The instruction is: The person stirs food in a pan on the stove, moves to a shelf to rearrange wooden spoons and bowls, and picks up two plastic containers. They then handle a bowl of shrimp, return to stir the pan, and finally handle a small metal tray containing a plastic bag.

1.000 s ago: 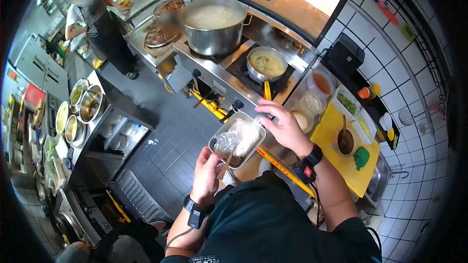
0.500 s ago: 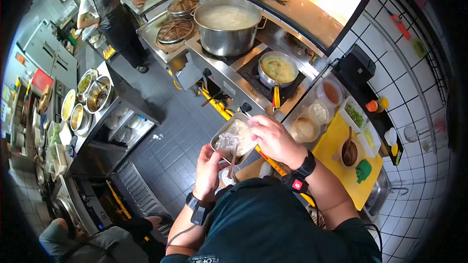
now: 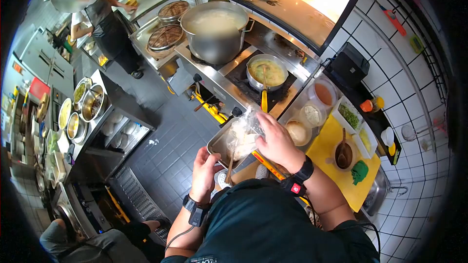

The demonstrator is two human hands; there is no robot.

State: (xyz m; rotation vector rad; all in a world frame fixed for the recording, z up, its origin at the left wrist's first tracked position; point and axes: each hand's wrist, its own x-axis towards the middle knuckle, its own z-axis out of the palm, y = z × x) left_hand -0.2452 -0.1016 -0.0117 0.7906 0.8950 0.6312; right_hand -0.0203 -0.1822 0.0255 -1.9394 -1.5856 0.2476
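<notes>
In front of my body, my left hand [image 3: 203, 171] grips the near left edge of a rectangular metal tray [image 3: 217, 145], thumb over the rim. My right hand [image 3: 279, 141] holds a crumpled clear plastic bag [image 3: 249, 122] at the tray's right side, its fingers closed on the plastic. Pale, whitish contents show in and under the bag. A brown spoon handle [image 3: 229, 171] sticks out over the tray's near edge. What lies under the bag is partly hidden.
A large steel pot [image 3: 214, 44] and a pan [image 3: 273, 84] with a yellow handle stand on the stove ahead. Tubs and a yellow cutting board [image 3: 319, 158] are at the right. Another person [image 3: 111, 29] stands at the upper left; bowls [image 3: 92, 109] line the left counter.
My right hand has moved slightly right and the plastic bag is lifted and bunched toward the tray's right side, baring more of the tray's left part. The view has shifted slightly.
</notes>
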